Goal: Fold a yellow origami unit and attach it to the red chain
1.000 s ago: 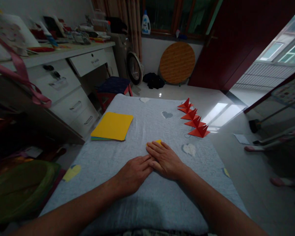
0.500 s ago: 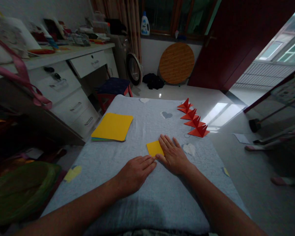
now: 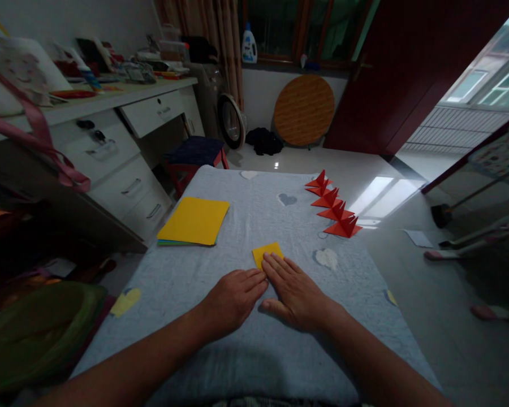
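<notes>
A small folded square of yellow paper (image 3: pixel 266 250) lies on the cloth-covered table. My left hand (image 3: pixel 236 297) rests at its near corner, fingers closed together with the tips on the paper; its thumb is hidden. My right hand (image 3: pixel 297 289) lies flat, fingertips over the paper's near right part and thumb spread toward me. Left of the hands sits a stack of larger paper sheets (image 3: pixel 195 220), yellow on top with other colours at its edge. Several red folded-paper pieces (image 3: pixel 343 226) with upright points stand in a row at the table's far right.
The table's pale blue cloth (image 3: pixel 254 209) carries heart patterns. A blue-topped stool (image 3: pixel 195 151) stands beyond the far left corner, near a white desk (image 3: pixel 110 135) with drawers. A round wooden board (image 3: pixel 304 110) leans on the back wall beside a dark red door (image 3: pixel 390 79).
My right hand has slid toward me and left, uncovering the paper's far right corner; its thumb has moved off the paper. My left hand stays nearly in place.
</notes>
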The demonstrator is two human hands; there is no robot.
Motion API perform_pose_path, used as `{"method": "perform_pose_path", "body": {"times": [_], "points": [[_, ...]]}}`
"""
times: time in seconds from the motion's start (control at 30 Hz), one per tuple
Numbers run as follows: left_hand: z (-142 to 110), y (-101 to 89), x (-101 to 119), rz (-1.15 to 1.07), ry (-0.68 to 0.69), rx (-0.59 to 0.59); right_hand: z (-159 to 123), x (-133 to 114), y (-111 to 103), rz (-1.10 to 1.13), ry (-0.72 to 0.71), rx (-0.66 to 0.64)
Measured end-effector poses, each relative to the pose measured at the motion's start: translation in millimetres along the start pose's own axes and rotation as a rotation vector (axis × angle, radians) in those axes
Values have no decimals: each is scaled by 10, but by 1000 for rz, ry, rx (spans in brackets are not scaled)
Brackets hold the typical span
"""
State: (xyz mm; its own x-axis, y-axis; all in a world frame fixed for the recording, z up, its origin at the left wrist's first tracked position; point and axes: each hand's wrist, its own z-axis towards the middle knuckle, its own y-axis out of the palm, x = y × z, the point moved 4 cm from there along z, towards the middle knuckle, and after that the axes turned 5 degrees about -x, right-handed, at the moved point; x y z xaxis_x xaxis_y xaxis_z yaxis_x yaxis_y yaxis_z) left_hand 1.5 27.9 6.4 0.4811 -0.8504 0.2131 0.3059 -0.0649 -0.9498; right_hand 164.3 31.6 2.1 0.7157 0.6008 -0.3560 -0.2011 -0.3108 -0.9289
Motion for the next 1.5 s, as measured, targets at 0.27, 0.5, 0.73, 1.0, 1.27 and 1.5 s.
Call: {"method": "perform_pose_path", "body": {"times": [0.27,0.5,0.73,1.0,1.27,1.5], "points": [[-24,29,-30,-25,-19,-35,16,322,-114,-127,200,62],[57,-130,-230,-364,-352,6,47,488,-221,-74,316,213],[223,-29,-461,-331,-637,58,50,409,-217,78,173,258],[328,-29,-417,-552,-606,135,31,403,-163,161,111,332],[295,-93,-386,-831,-549,220,48,335,-226,452,-21,473],[295,-113,-381,-819,-537,284,19,286,-284,596,-2,705]]}}
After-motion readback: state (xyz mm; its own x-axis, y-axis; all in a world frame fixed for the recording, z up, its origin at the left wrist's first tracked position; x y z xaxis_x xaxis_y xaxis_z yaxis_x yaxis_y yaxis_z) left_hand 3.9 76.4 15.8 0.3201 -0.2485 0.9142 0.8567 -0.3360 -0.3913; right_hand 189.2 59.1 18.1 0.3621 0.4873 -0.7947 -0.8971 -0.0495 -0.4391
